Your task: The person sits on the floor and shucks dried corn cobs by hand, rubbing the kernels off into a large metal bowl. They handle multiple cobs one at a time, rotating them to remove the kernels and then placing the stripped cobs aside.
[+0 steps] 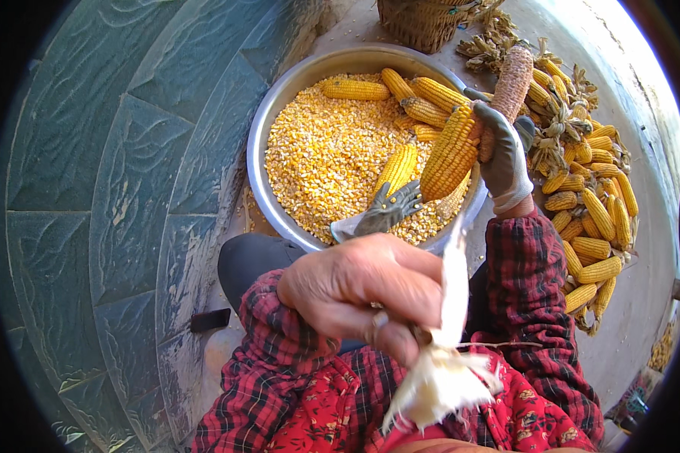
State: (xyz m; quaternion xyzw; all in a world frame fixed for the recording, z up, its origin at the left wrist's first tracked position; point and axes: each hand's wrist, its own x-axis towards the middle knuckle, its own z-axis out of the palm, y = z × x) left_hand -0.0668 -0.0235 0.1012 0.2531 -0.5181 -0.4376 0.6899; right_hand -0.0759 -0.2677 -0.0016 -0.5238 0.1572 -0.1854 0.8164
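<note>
My left hand is bare and close to the camera, pinching a pale, torn piece of dry corn husk with ragged ends. My right hand wears a grey-coated work glove with a white cuff. It grips a yellow ear of corn together with a stripped cob that sticks up past the fingers. Below both hands, a wide metal basin is filled with loose corn kernels. A matching empty glove lies on the kernels, against another ear.
Several whole ears lie along the basin's far right side. On the floor to the right is a large heap of corn with husks tied together. A wicker basket stands behind the basin. A phone-like dark object lies by the tiled wall.
</note>
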